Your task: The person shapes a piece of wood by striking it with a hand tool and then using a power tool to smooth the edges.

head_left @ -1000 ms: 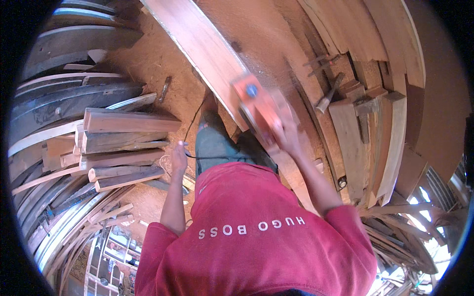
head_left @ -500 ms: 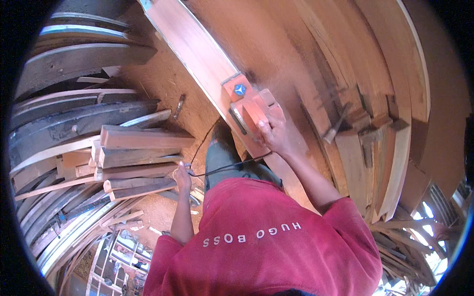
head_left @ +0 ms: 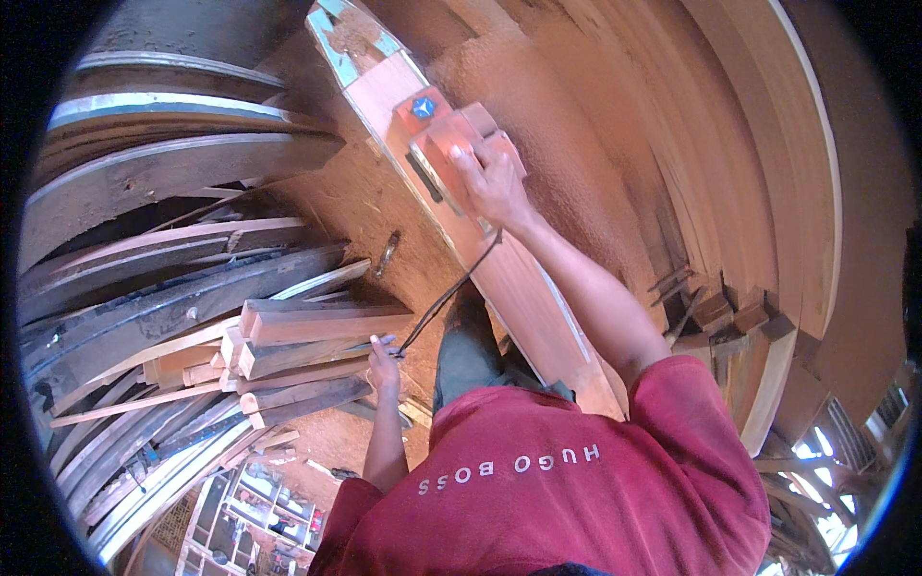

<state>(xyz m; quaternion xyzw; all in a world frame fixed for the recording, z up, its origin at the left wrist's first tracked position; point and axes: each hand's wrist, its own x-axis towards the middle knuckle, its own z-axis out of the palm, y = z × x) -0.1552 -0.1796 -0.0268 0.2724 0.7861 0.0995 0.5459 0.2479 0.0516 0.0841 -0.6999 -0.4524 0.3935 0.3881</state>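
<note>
An orange electric planer with a round blue knob at its front rests on a long wooden board. My right hand is wrapped round the planer's handle. A black power cord runs from the back of the tool down to my left hand, whose fingers are closed on it, off to the left of the board. Beneath the far end of the board, a bench top with worn pale-green paint shows, with shavings lying on it.
Stacked timber beams lie close beside my left hand. Long dark planks fill the left side. Large planks and cut timber ends stand at the right. Sawdust covers the floor, and a shelf rack is at lower left.
The planer and my right hand have moved forward along the board, toward its far end. My left hand still holds the cord, which now stretches farther forward. The whole view has shifted somewhat.
</note>
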